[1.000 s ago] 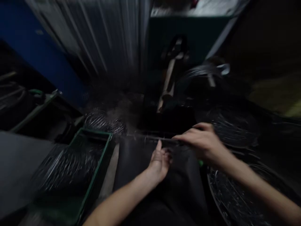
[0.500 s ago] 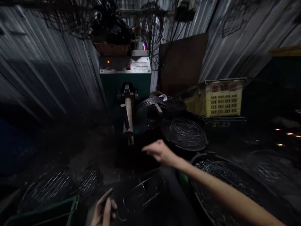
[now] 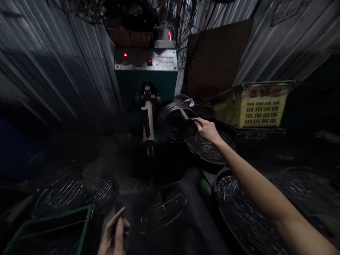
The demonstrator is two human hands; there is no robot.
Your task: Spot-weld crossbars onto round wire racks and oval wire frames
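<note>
My right hand (image 3: 208,131) reaches forward, its fingers pinched on a thin wire (image 3: 191,119) at the end of a flat bar (image 3: 183,113). A bundle of curved wires (image 3: 174,105) hangs over that bar. Low in front, my left hand (image 3: 114,233) is half curled, index finger extended and thumb close to it; anything between them is too dark to make out. Just right of it, a bent wire frame (image 3: 170,209) with cross rods lies on the dark surface (image 3: 148,241) before me.
Ahead stands a green machine (image 3: 166,83) with a lit red lamp and a protruding arm (image 3: 149,124). Black tubs of wire pieces (image 3: 233,205) are at right, a yellow crate (image 3: 261,106) behind. Wire racks (image 3: 63,193) and a green-rimmed bin (image 3: 89,219) lie at left.
My right hand has moved forward, up and to the right, to the bar's end, and now pinches a wire. My left hand stays low, nearly in place. The view has shifted slightly.
</note>
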